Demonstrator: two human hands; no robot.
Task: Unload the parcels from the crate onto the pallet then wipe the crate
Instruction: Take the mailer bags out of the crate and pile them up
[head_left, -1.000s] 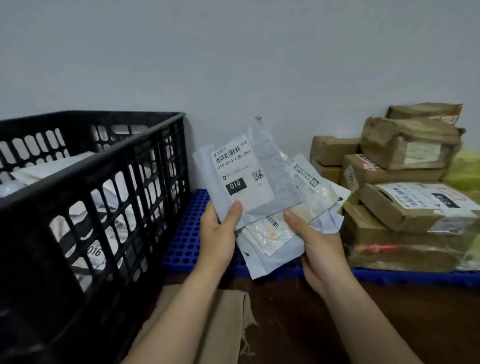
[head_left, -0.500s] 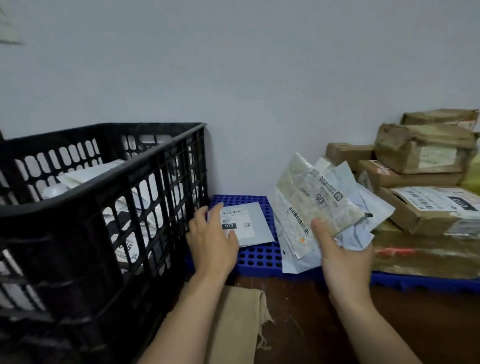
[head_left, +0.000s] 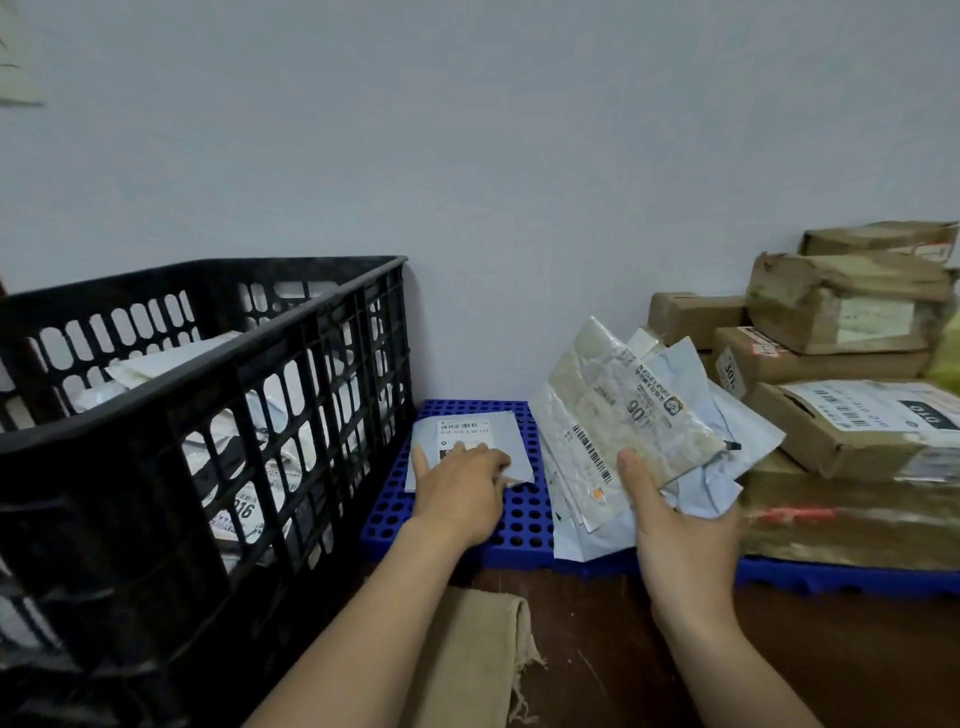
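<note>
A black slotted crate (head_left: 291, 364) stands at the left with several white mailer bags (head_left: 249, 499) inside. To its right lies a blue perforated pallet (head_left: 519, 525). A flat grey parcel (head_left: 467, 431) with a 010 label lies on the pallet's left end. My left hand (head_left: 460, 493) rests flat on its near edge with the fingers spread. My right hand (head_left: 675, 525) holds a fanned bundle of flat mailers (head_left: 623, 426) above the pallet, thumb on top.
Brown cardboard boxes (head_left: 852, 415) are stacked on the pallet's right part against the pale wall. A beige cloth (head_left: 467, 660) lies on the dark wooden floor between my forearms. The crate touches the pallet's left side.
My left hand took the grey 010 parcel out of the bundle and laid it on the pallet's left end. My right hand moved right with the other mailers.
</note>
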